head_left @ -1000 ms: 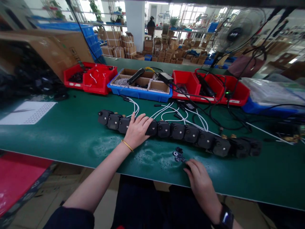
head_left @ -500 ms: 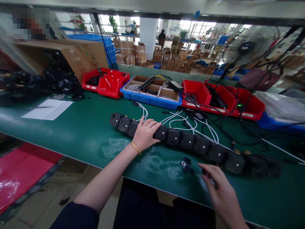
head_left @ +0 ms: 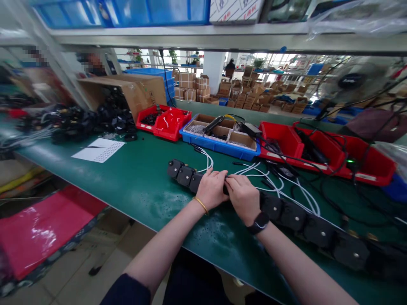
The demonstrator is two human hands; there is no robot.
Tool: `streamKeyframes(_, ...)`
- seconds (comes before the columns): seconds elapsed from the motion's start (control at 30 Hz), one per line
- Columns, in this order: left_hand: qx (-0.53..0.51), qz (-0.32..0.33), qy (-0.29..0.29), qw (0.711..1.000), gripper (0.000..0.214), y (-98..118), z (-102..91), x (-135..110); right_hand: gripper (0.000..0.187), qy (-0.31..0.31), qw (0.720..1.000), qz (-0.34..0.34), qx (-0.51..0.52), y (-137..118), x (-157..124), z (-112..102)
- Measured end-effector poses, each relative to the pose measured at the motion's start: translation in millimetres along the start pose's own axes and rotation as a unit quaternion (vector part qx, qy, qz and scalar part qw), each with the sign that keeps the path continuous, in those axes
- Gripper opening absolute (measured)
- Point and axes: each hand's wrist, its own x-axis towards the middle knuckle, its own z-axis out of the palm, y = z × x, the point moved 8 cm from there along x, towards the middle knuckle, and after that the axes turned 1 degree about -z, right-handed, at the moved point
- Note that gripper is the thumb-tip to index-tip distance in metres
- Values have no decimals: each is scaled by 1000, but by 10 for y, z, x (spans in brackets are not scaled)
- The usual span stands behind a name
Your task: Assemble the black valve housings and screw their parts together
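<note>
A long row of black round-faced housings (head_left: 295, 218) lies across the green table (head_left: 140, 186), with white wires (head_left: 280, 180) trailing behind it. My left hand (head_left: 212, 189), with a gold bangle, rests curled on one housing near the row's left end. My right hand (head_left: 243, 197), with a black watch, sits right beside it on the same part, fingers bent and touching the left hand's fingertips. What the right fingers pinch is hidden.
Red bins (head_left: 165, 118) and a blue divided tray (head_left: 222, 135) holding screws and a black driver line the back. A cardboard box (head_left: 127, 93) spills black parts at left, by a white sheet (head_left: 98, 150). Cables tangle at right. People stand far off.
My right hand left the small black washers near the table's front edge and came up to meet the left hand on the housing. The view tilted up and left.
</note>
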Motion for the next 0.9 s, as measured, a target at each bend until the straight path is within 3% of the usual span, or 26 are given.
streamKeyframes(0.17, 1, 9, -13, 1000, 59, -18, 33, -9, 31, -17, 993, -102, -58, -143, -92, 19)
streamKeyframes(0.27, 11, 14, -20, 1000, 67, -69, 65, -1, 32, -22, 991, -120, -55, -102, -92, 84)
streamKeyframes(0.57, 2, 3, 0, 1000, 65, -20, 13, -23, 26, 0, 999, 18, 30, 161, -29, 32)
streamKeyframes(0.9, -7, 6, 13, 1000, 72, -22, 27, -28, 18, 1, 1000, 8, 1, 152, 47, -39)
